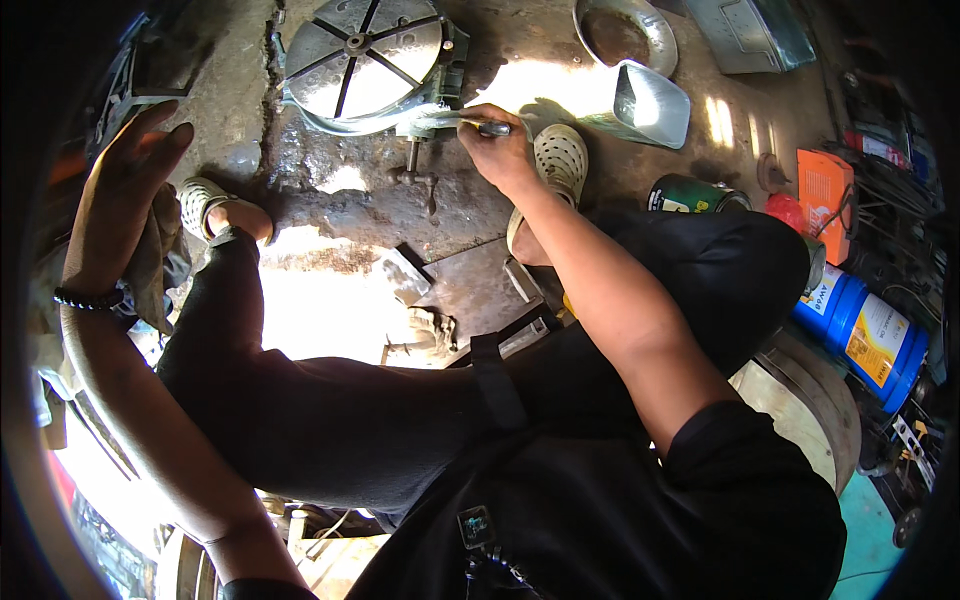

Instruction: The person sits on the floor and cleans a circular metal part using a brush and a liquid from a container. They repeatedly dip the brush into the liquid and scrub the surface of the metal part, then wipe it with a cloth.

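Note:
On the floor in front of me lies a round slotted metal rotary table (318, 68) with a centre hub and a crank handle (412, 180) at its near side. My right hand (500, 150) is closed around a slim tool with a dark rounded end (494, 129). The tool's working tip is at the near rim of the table, by a pale wet-looking patch; its exact kind is not clear. My left hand (135, 175) is raised at the far left, empty, its fingers apart. Beside its wrist hangs a grey-brown cloth (150, 265).
A round metal pan (660, 45), a clear rectangular container (655, 110) and a grey metal box (735, 35) stand at the back right. A green can (690, 195), an orange case (825, 190) and a blue bucket (850, 325) line the right side. My clogs (560, 160) flank the table.

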A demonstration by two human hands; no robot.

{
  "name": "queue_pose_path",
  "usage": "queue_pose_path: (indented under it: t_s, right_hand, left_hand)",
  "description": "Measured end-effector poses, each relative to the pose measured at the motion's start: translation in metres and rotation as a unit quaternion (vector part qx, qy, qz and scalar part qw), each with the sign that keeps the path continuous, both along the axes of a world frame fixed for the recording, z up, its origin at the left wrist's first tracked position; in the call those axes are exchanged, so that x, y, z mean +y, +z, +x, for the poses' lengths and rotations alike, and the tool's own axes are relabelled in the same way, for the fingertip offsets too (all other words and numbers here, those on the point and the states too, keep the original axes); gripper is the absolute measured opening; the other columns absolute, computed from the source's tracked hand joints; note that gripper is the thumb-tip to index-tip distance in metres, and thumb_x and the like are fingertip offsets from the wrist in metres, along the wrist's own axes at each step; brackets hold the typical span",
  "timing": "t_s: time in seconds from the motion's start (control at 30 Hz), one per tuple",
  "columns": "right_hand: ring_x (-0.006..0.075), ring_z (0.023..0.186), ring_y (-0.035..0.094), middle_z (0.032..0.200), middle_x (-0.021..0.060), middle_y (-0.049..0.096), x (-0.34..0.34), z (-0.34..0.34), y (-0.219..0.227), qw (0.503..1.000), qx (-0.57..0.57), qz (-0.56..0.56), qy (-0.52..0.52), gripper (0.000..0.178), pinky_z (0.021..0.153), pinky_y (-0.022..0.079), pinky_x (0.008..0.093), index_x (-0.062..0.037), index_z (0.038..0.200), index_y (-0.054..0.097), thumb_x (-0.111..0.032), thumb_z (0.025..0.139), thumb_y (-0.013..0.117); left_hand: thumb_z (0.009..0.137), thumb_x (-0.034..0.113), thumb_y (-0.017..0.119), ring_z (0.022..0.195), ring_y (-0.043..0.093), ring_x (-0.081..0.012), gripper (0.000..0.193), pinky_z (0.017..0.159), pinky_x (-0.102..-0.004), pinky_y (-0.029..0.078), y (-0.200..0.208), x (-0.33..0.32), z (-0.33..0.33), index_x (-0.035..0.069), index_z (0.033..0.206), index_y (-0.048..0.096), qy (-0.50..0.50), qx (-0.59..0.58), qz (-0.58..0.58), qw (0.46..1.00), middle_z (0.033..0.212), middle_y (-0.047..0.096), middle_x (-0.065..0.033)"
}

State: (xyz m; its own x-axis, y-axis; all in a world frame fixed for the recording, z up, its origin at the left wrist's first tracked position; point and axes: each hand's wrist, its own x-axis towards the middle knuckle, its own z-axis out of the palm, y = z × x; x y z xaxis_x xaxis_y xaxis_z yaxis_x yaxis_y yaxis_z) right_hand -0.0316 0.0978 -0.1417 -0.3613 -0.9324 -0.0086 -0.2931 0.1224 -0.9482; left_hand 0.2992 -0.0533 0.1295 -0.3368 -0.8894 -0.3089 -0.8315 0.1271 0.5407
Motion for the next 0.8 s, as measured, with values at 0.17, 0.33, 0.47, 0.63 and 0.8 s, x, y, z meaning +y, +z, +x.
queue_pose_path:
  t_s: [0.17,0.33,0.47,0.63,0.8]
  right_hand:
    - [0.0081,0.068,0.06,0.076,0.0022,0.068,0.008,0.004,-0.009,0.997,-0.037,0.061,-0.013,0.01,0.063,0.05,0.0247,-0.0051,0.092,0.071,-0.009,0.082,0.07]
    - [0.0123,0.063,0.06,0.069,0.0032,0.067,0.015,-0.02,-0.003,0.981,0.065,0.164,-0.08,0.013,0.059,0.047,0.027,-0.0044,0.087,0.071,-0.016,0.084,0.069]
    - [0.011,0.061,0.059,0.068,0.0028,0.065,0.004,-0.01,0.006,0.992,0.069,0.091,-0.048,0.011,0.059,0.047,0.0274,-0.004,0.087,0.07,-0.014,0.086,0.067]
    - [0.0099,0.06,0.058,0.07,0.0037,0.066,0.002,-0.007,0.02,0.991,0.094,0.091,-0.029,0.014,0.058,0.048,0.0268,-0.0011,0.09,0.067,-0.015,0.09,0.066]
    - [0.0169,0.068,0.064,0.076,0.0097,0.071,0.005,-0.002,0.016,0.995,0.042,0.085,-0.026,0.022,0.066,0.05,0.0311,-0.0023,0.091,0.07,-0.023,0.085,0.072]
  left_hand:
    - [0.091,0.031,0.067,0.056,0.055,-0.0055,0.048,0.054,-0.0229,0.044,0.006,0.007,-0.011,0.005,0.129,0.054,0.017,0.017,0.012,1.0,0.091,0.065,-0.0049]
    - [0.09,0.039,0.065,0.08,0.063,-0.0143,0.052,0.074,-0.0286,0.049,0.009,0.007,-0.01,0.005,0.128,0.056,-0.041,-0.024,-0.039,0.998,0.099,0.066,-0.0104]
    - [0.088,0.048,0.062,0.109,0.061,-0.0231,0.059,0.096,-0.0344,0.043,0.013,0.001,-0.012,0.007,0.129,0.056,-0.073,-0.079,-0.029,0.994,0.109,0.066,-0.0173]
    - [0.092,0.042,0.061,0.099,0.061,-0.02,0.051,0.089,-0.0313,0.046,0.035,0.016,-0.037,0.006,0.127,0.057,-0.021,-0.086,-0.008,0.996,0.106,0.065,-0.0127]
    - [0.089,0.05,0.059,0.099,0.067,-0.0232,0.058,0.088,-0.0303,0.053,0.069,0.07,-0.05,0.006,0.127,0.059,-0.02,-0.189,-0.102,0.977,0.112,0.068,-0.0163]
